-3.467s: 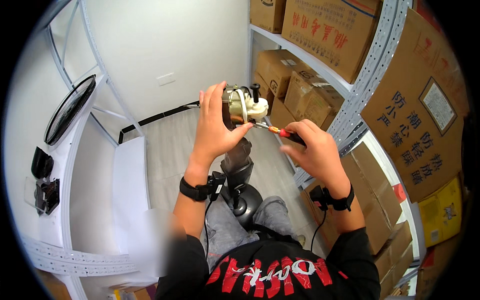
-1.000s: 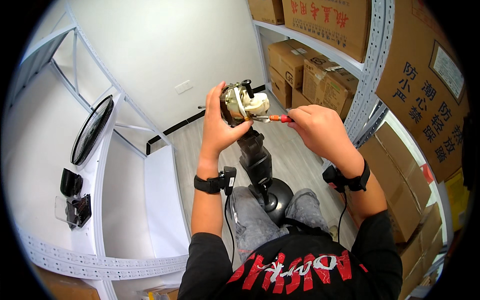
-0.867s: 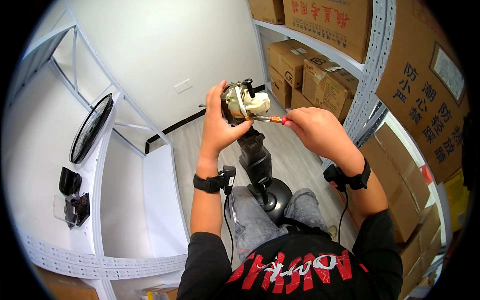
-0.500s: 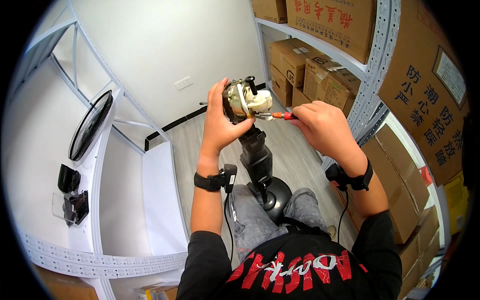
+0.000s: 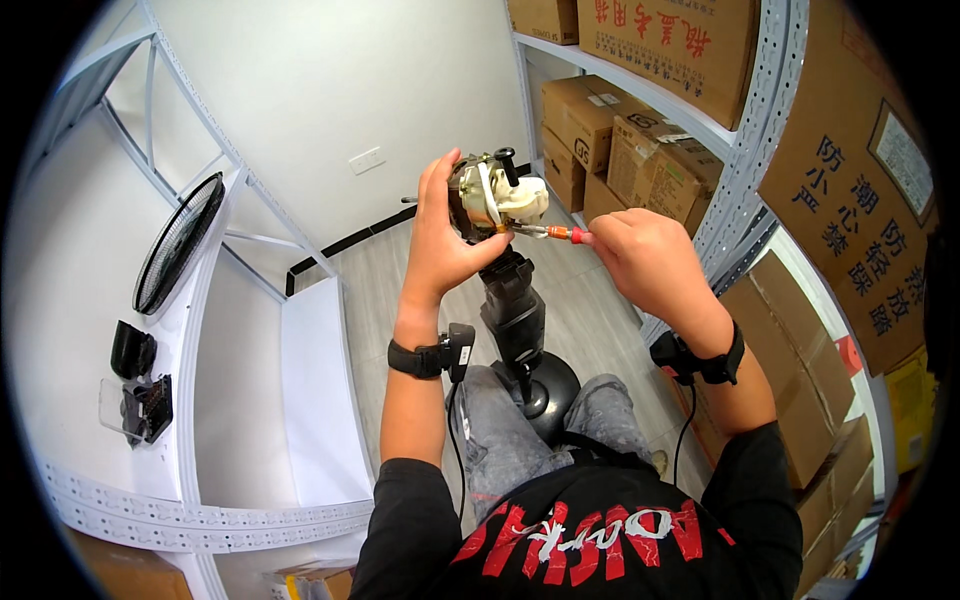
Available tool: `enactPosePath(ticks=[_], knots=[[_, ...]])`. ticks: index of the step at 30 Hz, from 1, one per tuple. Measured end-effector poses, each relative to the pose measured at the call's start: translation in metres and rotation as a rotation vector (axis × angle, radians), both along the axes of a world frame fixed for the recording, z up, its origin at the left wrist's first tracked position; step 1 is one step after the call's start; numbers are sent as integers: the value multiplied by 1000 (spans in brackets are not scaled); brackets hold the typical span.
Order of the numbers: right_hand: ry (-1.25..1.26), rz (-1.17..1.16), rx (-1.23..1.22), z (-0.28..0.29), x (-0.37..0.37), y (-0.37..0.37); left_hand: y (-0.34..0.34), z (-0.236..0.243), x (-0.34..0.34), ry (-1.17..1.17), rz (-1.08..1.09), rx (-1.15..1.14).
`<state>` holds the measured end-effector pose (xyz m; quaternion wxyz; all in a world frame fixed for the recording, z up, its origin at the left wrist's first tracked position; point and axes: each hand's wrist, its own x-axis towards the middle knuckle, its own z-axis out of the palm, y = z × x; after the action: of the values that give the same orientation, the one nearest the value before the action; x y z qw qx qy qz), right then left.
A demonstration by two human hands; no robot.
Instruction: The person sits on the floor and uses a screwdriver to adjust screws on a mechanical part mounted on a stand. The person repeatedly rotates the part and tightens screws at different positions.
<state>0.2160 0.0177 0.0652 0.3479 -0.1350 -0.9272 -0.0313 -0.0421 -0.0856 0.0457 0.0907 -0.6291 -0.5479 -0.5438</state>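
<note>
A bare fan motor [image 5: 476, 196], with a cream plastic housing [image 5: 524, 203] on its right side and a black knob on top, sits on the black fan stand [image 5: 514, 318]. My left hand [image 5: 440, 255] is wrapped around the motor's left side, thumb along its underside. Pinched in my right hand [image 5: 648, 258] is a screwdriver [image 5: 562, 233] with a red and orange handle. Its shaft points left, and the tip meets the lower part of the motor below the cream housing; the exact contact spot is too small to make out.
The stand's round black base [image 5: 550, 400] is on the floor between my legs. On the left, a white shelf [image 5: 190, 400] carries a black fan grille [image 5: 180, 245] and small black parts [image 5: 150, 405]. Metal shelving with cardboard boxes [image 5: 660, 165] rises on the right.
My right fingers have shifted slightly back on the screwdriver, so a bit more of its handle shows. The left hand keeps its hold on the motor.
</note>
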Motion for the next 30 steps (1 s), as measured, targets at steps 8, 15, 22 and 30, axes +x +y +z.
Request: enactPosePath(ticks=[8,15,22,30], knots=[[87,120,-126,10,-1,-13,-1,-1,-3,13,13,4],[-40,40,-96,9,1,-2,-3,1,-2,18,-5,-2],[90,148,-225,12,2,-9,-1,-3,-11,28,-81,32],[0,47,-43,11,4,-7,0,-6,-14,37,-81,48]])
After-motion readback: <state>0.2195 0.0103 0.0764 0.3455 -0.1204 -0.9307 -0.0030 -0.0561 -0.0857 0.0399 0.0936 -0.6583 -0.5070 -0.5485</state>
